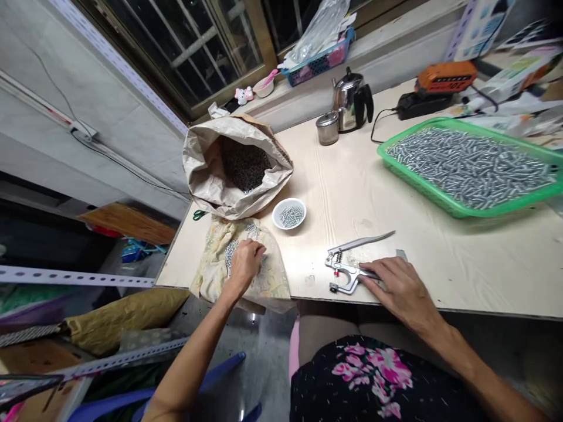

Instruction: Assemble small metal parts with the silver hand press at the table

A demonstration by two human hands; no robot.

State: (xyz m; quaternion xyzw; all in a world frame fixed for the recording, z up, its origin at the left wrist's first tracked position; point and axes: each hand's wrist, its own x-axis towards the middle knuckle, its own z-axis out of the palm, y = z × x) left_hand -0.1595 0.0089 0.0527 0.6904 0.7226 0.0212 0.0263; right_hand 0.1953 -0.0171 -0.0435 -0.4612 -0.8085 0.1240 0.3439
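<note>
My left hand [247,261] is over a yellowish patterned cloth [206,272], its fingers curled together; whatever they pinch is too small to make out. Small silvery metal pieces [230,253] lie on the cloth beside the fingers. My right hand [402,288] grips the lower handle of the snap pliers [350,272], which rest on the table near its front edge with their jaws to the left and handles spread. A white bowl [276,221] holding similar small silvery pieces stands between the hands, farther back.
An open paper sack [200,167] of dark small pieces stands behind the cloth. At the right is a green basket [422,186] full of silvery metal pieces. A steel kettle [347,97], a lidded jar [328,130] and an orange battery [446,77] stand at the back.
</note>
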